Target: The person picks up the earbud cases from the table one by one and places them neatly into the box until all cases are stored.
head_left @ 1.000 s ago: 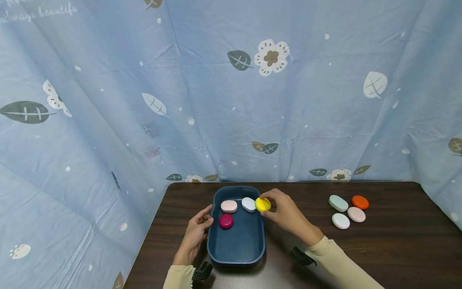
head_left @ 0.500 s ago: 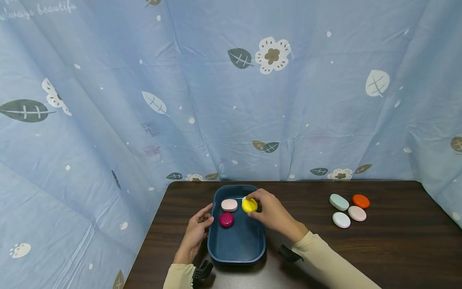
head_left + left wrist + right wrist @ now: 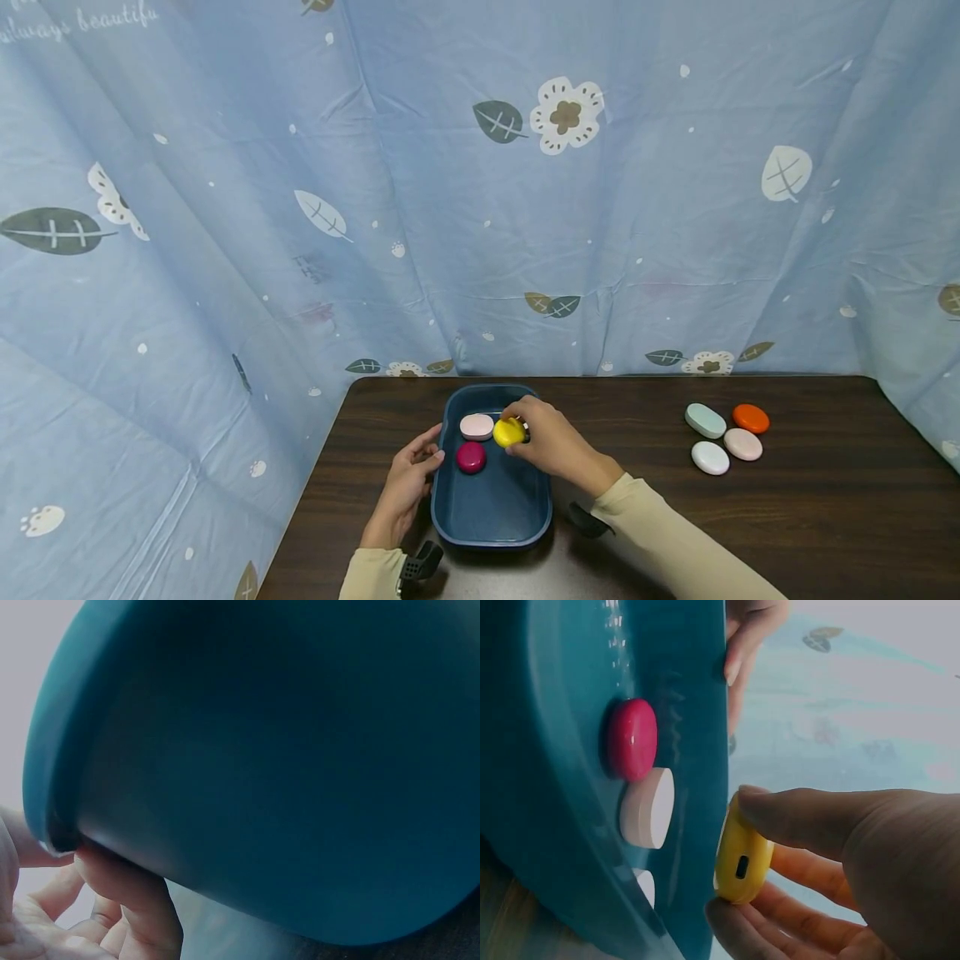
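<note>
My right hand (image 3: 551,437) pinches a yellow earbud case (image 3: 509,432) between thumb and fingers. A small dark port slot shows on the case in the right wrist view. It is held over the upper part of a deep blue tray (image 3: 491,521). In the tray lie a pale pink case (image 3: 476,427), a magenta case (image 3: 470,457) and a white case (image 3: 645,887), the last mostly hidden in the head view by my right hand. My left hand (image 3: 405,483) grips the tray's left rim, its thumb at the rim and a finger under it in the left wrist view.
On the dark wooden table (image 3: 810,517) to the right lie a mint case (image 3: 705,421), an orange case (image 3: 751,418), a pale pink case (image 3: 743,444) and a white case (image 3: 709,457), grouped together. A blue patterned curtain (image 3: 450,208) hangs behind the table.
My right hand has carried the yellow earbud case leftward from the tray's right rim to over its inside, covering the white case. My left hand stays at the rim.
</note>
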`<move>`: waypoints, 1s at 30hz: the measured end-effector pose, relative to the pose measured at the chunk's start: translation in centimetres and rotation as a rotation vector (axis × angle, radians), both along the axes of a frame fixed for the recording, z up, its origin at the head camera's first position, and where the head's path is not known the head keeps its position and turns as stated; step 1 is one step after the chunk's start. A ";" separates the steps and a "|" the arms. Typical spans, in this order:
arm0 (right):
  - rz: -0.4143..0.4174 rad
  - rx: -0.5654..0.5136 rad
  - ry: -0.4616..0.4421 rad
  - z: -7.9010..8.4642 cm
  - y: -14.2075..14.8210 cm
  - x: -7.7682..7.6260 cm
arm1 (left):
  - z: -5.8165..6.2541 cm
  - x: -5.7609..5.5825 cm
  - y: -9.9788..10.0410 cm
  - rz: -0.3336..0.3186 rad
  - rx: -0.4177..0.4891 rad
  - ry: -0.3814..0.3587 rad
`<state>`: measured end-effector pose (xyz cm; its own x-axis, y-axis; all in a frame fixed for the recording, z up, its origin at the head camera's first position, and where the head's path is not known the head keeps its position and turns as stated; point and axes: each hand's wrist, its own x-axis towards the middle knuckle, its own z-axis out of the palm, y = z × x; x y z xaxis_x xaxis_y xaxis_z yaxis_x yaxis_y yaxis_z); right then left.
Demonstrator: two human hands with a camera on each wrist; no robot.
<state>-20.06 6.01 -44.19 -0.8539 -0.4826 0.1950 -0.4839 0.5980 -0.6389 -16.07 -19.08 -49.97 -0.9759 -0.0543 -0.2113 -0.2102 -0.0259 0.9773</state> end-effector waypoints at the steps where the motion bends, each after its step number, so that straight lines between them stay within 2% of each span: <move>1: 0.004 0.009 -0.008 0.0 -0.1 0.0 | 0.0 0.0 0.0 -0.001 0.000 0.000; 11: 0.038 0.040 -0.060 -0.4 -1.0 0.1 | 0.0 0.1 0.0 0.007 0.003 0.014; 21: 0.060 0.064 -0.057 -1.0 -1.4 0.1 | -0.1 0.0 0.0 0.001 0.011 0.012; 27: 0.056 0.014 -0.076 -0.7 -0.7 0.4 | -0.1 0.0 0.0 0.001 0.000 0.005; 30: 0.025 -0.034 -0.041 -0.5 0.2 0.6 | -0.1 0.0 0.1 -0.001 -0.002 0.004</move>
